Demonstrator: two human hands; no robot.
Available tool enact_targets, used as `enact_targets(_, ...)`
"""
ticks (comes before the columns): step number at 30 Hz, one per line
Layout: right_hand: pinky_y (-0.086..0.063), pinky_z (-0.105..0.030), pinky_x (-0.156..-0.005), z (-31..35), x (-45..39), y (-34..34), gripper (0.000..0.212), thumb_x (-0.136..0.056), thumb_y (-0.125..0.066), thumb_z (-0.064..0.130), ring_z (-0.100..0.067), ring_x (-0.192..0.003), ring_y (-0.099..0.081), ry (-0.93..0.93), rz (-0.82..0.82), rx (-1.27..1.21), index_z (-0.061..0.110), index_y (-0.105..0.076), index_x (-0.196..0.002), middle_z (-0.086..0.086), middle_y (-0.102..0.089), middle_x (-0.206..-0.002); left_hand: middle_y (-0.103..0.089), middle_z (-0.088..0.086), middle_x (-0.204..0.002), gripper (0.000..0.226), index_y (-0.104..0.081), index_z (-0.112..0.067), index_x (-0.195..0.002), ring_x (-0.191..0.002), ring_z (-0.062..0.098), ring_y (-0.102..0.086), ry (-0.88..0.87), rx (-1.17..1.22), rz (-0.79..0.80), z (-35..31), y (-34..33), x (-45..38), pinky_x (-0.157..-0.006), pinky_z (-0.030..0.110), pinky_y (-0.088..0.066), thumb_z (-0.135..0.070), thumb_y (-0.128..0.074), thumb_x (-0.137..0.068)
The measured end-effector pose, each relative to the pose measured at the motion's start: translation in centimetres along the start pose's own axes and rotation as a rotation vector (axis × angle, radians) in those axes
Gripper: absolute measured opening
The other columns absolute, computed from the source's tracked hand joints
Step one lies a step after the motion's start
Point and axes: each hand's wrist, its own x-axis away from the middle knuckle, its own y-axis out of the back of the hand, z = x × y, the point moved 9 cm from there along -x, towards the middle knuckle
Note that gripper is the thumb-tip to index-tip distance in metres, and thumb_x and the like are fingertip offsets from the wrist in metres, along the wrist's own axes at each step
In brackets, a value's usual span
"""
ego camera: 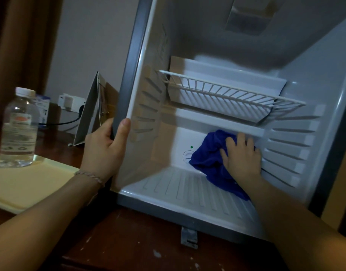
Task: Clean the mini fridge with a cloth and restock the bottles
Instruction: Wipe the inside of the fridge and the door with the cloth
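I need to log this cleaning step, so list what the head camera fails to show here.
- Dial on the back wall: partly covered by the blue cloth; its markings are too small.
- Bottle label: blurred, unreadable.
- Right hand: its palm side is hidden against the cloth.
- Fridge door: cut off by the right edge.
- Left hand: its fingers wrap behind the fridge frame.

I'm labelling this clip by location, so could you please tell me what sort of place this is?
Probably a hotel room: a small empty white-lined mini fridge stands on a dark wooden counter, with a clear plastic water bottle on a pale yellow tray beside it.
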Motion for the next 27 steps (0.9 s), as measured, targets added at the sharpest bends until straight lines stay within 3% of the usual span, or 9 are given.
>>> enact_targets(4, -0.047, -0.048, -0.062, 0.0, 0.1, -0.3, 0.034, -0.084, -0.074, 0.029, -0.042, -0.085, -0.054, -0.104, 0.017, -0.111, 0.005, -0.059, -0.103, -0.023, -0.052, -0.106, -0.056, -0.006, -0.065, 0.028, -0.048, -0.030, -0.071, -0.060, -0.006, -0.056, 0.000, 0.012, -0.012, 0.1, -0.1, 0.0, -0.050, 0.007, -0.041, -0.046, -0.045, -0.094)
enact_targets(8, -0.048, -0.051, -0.072, 0.7, -0.8, 1.2, 0.035, -0.088, -0.069, 0.033, -0.042, -0.094, -0.052, -0.180, -0.073, -0.243, 0.009, -0.060, -0.113, -0.021, -0.051, -0.113, -0.052, -0.004, -0.059, 0.030, -0.046, -0.028, -0.069, -0.057, -0.002, -0.055, -0.002, 0.006, -0.017, 0.1, 0.0, 0.1, -0.050, 0.009, -0.042, -0.043, -0.047, -0.095)
enact_targets(13, -0.045, -0.050, -0.076, 5.0, -2.7, 2.4, 0.032, -0.088, -0.068, 0.034, -0.039, -0.095, -0.051, -0.196, -0.112, -0.329, 0.011, -0.061, -0.109, -0.019, -0.052, -0.112, -0.051, -0.008, -0.058, 0.028, -0.045, -0.030, -0.071, -0.055, -0.007, -0.056, 0.001, 0.001, -0.017, -0.1, -0.2, 0.1, -0.050, 0.006, -0.041, -0.034, -0.049, -0.098)
enact_targets(19, -0.044, -0.045, -0.073, 12.4, -6.4, 4.5, 0.028, -0.085, -0.072, 0.034, -0.038, -0.091, -0.053, -0.241, -0.168, -0.430, 0.013, -0.061, -0.100, -0.018, -0.055, -0.108, -0.056, -0.009, -0.058, 0.023, -0.049, -0.031, -0.074, -0.055, -0.005, -0.057, 0.019, 0.035, 0.000, 0.3, 0.0, 0.0, -0.048, 0.007, -0.040, -0.045, -0.046, -0.092)
enact_targets(23, -0.044, -0.047, -0.077, 14.5, -7.5, 4.7, 0.034, -0.080, -0.075, 0.031, -0.039, -0.096, -0.053, -0.222, -0.130, -0.418, 0.013, -0.060, -0.104, -0.019, -0.054, -0.113, -0.060, -0.020, -0.062, 0.025, -0.049, -0.030, -0.074, -0.052, -0.002, -0.055, 0.009, 0.059, 0.030, 0.3, -0.4, -0.1, -0.047, 0.009, -0.039, -0.047, -0.044, -0.091)
enact_targets(27, -0.047, -0.049, -0.076, 14.2, -7.4, 4.5, 0.040, -0.076, -0.078, 0.031, -0.039, -0.094, -0.052, -0.165, -0.144, -0.411, 0.013, -0.059, -0.106, -0.019, -0.053, -0.111, -0.056, 0.001, -0.057, 0.041, -0.055, -0.019, -0.075, -0.051, 0.010, -0.054, 0.001, 0.048, 0.000, 1.0, -0.3, -0.2, -0.047, 0.015, -0.041, -0.055, -0.042, -0.089)
